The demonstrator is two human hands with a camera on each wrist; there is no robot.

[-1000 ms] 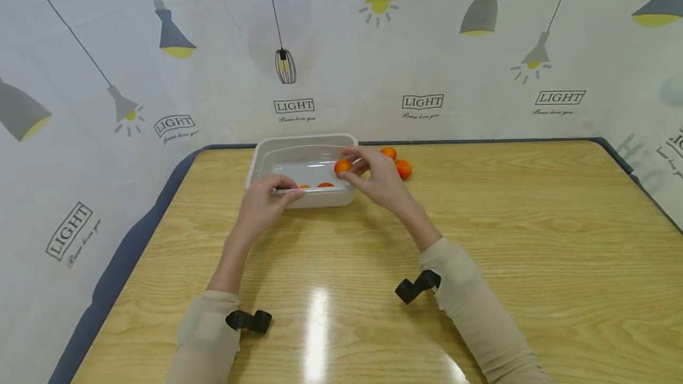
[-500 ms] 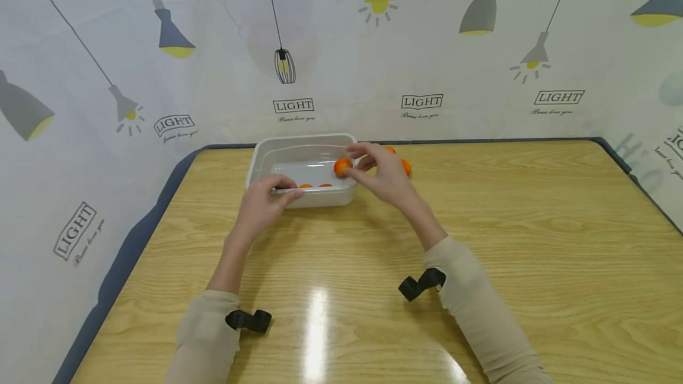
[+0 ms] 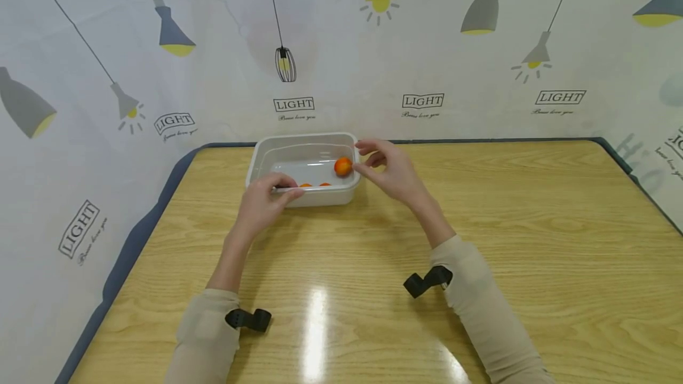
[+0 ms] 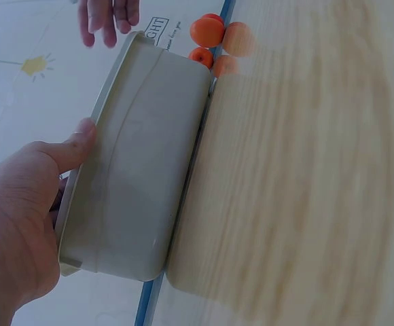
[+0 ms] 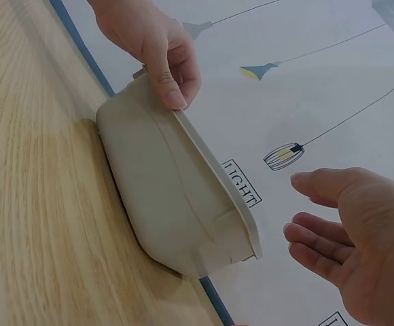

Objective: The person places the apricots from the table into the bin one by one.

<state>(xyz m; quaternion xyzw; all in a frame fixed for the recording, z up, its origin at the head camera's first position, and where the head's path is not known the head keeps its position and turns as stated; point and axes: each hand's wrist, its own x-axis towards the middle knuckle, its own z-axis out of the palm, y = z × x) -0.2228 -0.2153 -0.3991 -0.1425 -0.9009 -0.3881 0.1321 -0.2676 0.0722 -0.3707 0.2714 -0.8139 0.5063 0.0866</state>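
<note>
Tabletop oranges [image 4: 209, 30] behind tub [image 4: 149, 156]: left-wrist view only.

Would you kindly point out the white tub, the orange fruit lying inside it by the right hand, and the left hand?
white tub [image 3: 268, 148]: head view, far left rim.
orange fruit [image 3: 343, 166]: head view, middle of its skin.
left hand [image 3: 259, 205]: head view, back of the hand.

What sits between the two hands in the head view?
The tray's near rim spans from the left hand toward the right hand; an orange lies beside the right fingertips.
</note>
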